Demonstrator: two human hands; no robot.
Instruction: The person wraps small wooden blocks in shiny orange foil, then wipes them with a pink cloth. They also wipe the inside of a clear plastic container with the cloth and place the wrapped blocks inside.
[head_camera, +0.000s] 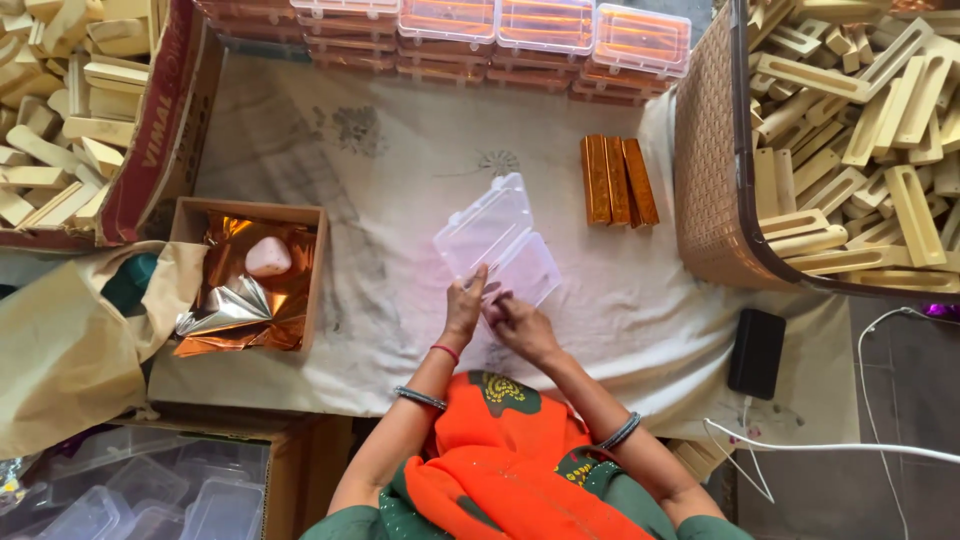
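Gently steady open clear plastic box (497, 240) with left hand (463, 310) grip pinching near edge; keep right hand (520, 325) fingers closed on rim, lid flat.

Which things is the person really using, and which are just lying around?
In use:
left hand
right hand
clear plastic box, open
three gold-wrapped bars, beside it

Lying about:
black power bank
white cable
carton of gold foil
basket of wooden pieces
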